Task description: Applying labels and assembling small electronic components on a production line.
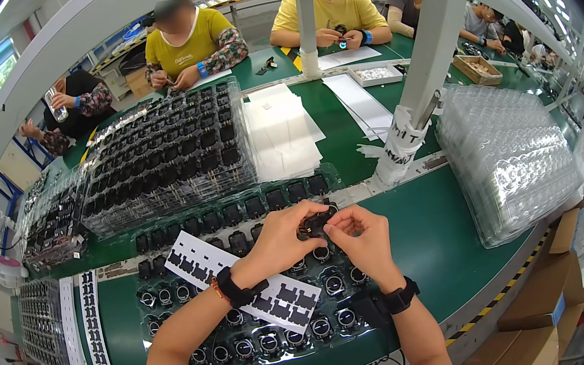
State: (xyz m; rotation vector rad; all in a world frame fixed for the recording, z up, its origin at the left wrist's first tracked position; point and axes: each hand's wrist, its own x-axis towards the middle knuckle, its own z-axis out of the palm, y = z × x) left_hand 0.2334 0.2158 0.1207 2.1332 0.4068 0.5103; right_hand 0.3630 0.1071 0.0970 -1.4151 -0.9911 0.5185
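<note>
Between my two hands, above the right part of a clear plastic tray, is a small black part [317, 223] with tiny gold-coloured spots. My left hand [286, 236] grips it from the left with thumb and fingers. From the right, the pinched fingertips of my right hand [359, 236] touch it; whether they hold anything separate is too small to tell. The clear tray [201, 307] below carries rows of small black round-faced parts. A white sheet of black die-cut stickers [285, 301] lies slantwise across the tray, partly under my left wrist.
A tall stack of filled trays [165, 154] stands at the far left, beside white paper sheets [282, 132]. Clear empty trays [507, 156] are piled right. A white post [428, 42] rises beyond my hands. Cardboard boxes [540, 305] lie lower right. Several people sit across the green table [428, 220].
</note>
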